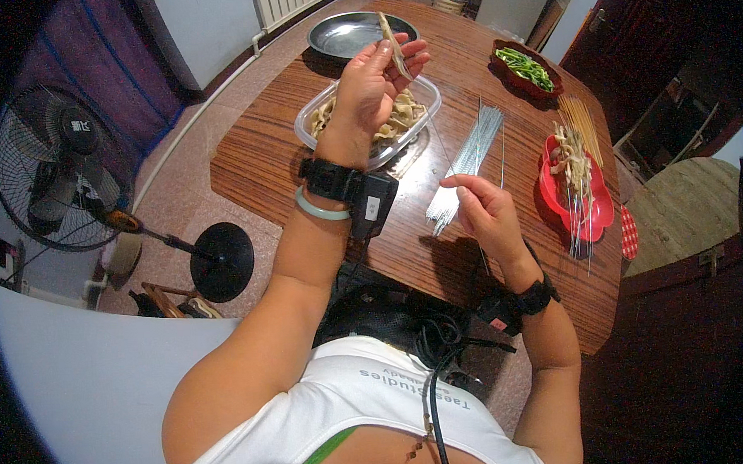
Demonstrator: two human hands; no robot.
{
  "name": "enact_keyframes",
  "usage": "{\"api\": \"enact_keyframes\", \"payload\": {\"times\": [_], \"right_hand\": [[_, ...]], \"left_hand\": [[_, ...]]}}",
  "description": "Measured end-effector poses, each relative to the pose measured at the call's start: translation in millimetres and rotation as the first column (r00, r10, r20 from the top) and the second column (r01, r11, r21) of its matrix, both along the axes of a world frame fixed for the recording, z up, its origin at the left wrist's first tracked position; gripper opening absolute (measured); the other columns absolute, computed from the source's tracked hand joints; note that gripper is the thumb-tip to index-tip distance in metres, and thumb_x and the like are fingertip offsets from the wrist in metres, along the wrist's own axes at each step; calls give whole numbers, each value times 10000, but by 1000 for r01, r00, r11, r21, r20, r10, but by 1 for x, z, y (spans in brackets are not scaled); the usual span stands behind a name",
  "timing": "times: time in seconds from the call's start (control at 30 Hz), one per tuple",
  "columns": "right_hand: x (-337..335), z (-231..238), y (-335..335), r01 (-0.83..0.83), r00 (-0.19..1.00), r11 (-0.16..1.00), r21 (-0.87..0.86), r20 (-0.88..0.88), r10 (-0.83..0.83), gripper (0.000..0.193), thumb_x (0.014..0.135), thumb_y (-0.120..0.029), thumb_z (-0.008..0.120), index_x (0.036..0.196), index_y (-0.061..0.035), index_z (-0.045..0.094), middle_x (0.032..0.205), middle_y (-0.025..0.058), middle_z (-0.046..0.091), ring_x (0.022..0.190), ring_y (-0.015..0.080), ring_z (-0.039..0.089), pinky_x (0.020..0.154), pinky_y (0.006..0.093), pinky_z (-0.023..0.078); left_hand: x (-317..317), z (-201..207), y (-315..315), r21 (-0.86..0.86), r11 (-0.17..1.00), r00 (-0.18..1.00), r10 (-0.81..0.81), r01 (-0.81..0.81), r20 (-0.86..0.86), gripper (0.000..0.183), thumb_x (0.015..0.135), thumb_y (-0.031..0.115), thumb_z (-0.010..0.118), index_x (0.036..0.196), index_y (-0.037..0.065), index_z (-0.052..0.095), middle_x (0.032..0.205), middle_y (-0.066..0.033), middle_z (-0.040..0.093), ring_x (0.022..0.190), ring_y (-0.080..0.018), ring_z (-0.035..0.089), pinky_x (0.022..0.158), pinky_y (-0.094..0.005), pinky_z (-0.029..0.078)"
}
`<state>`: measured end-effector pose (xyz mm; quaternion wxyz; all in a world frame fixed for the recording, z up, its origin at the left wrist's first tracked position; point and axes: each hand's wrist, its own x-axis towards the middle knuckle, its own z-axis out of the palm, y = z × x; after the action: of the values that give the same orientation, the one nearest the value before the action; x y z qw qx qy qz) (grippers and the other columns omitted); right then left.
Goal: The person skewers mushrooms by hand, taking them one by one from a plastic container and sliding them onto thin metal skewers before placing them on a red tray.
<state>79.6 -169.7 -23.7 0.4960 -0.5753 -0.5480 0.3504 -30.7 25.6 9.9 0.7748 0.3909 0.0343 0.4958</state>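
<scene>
My left hand (373, 87) is raised over a clear plastic tub (302, 123), palm up. Between its thumb and fingers is a pale beige strip of food (393, 47), standing nearly upright. More pale, folded pieces (409, 114) lie in the tub, partly hidden by my left wrist. My right hand (488, 214) is closed in a pinch on a thin metal skewer (441, 142), which slants up toward the tub. Just beyond that hand, a bundle of metal skewers (477, 153) lies on the table.
A red dish (552, 192) at the right holds loaded skewers (578, 169). Wooden sticks (582, 127) lie behind it. Green vegetables (526, 68) fill a dark red basket (557, 84). A round metal pan (338, 38) sits at the table's far edge. A fan (62, 171) stands left.
</scene>
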Motion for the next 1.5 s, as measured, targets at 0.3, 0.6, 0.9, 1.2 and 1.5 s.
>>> {"api": "enact_keyframes", "payload": {"times": [0.3, 0.6, 0.9, 1.2, 1.5], "right_hand": [[2, -2, 1, 9, 998, 1000, 12, 58, -9, 198, 815, -103, 437, 943, -31, 570, 566, -38, 428, 501, 51, 389, 465, 201, 338], [5, -4, 2, 22, 999, 1000, -12, 43, -22, 198, 816, -110, 438, 936, -33, 576, 570, -37, 449, 501, 54, 406, 471, 206, 351], [6, -4, 1, 34, 998, 999, 15, 43, -34, 197, 816, -109, 436, 927, -30, 579, 569, -24, 452, 497, 53, 407, 474, 208, 356], [7, -2, 0, 40, 998, 999, 24, 54, -41, 190, 813, -91, 441, 933, -37, 578, 610, -20, 473, 521, 50, 411, 488, 202, 357], [6, -2, 0, 63, 992, 994, 88, 102, -72, 194, 814, -90, 432, 928, -24, 575, 696, 20, 552, 556, 68, 446, 527, 212, 383]], "left_hand": [[4, -1, -4, -8, 999, 999, 35, -35, 8, 253, 875, 148, 372, 1020, -48, 437, 1009, -201, 528, 913, -287, 540, 835, -344, 435], [6, 3, -11, 53, 997, 996, 57, -53, -71, 282, 884, 174, 352, 1029, -54, 430, 999, -203, 536, 906, -276, 548, 830, -346, 440], [11, 3, -16, 135, 989, 984, 81, -59, -158, 276, 881, 186, 372, 1031, -34, 441, 986, -174, 550, 864, -238, 570, 785, -321, 468], [11, 5, -22, 143, 990, 977, 38, -8, -211, 225, 884, 163, 360, 961, -23, 459, 903, -158, 580, 801, -205, 591, 726, -291, 491], [12, 3, -22, 161, 985, 967, -22, 64, -255, 221, 878, 182, 379, 951, -5, 473, 865, -150, 593, 797, -201, 595, 723, -291, 489]]}}
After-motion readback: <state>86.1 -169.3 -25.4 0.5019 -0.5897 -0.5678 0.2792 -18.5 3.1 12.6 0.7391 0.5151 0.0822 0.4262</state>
